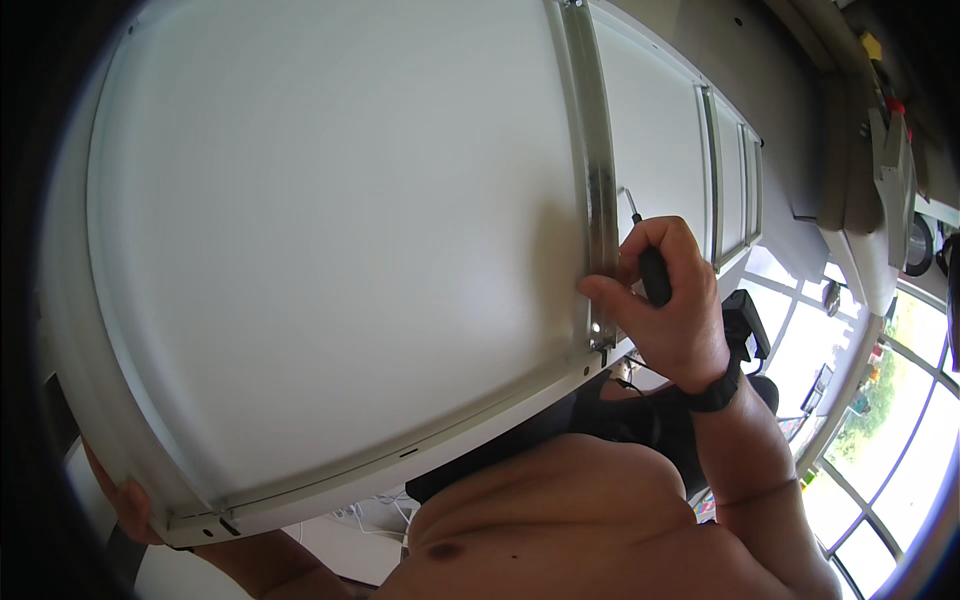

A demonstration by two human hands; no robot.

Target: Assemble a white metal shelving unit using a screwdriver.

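Note:
A long, shallow white furniture frame point(330, 230) with a flat panel inside it is tilted up in front of me. Several metal rails cross it, the nearest metal rail point(597, 180) standing by my right hand. My right hand point(672, 300) is closed around the black handle of a screwdriver point(654, 275), whose thin shaft points up and away over the panel. The thumb of that hand rests against the rail. At the frame's lower left corner, my left hand point(135, 510) grips the edge from outside; part of it is hidden behind the frame.
A grey sofa point(860, 180) stands beyond the frame at the right. Large windows point(890, 430) lie at the lower right. White cables point(375, 510) show beneath the frame, near my body. A black boxy device point(745, 325) is behind my right wrist.

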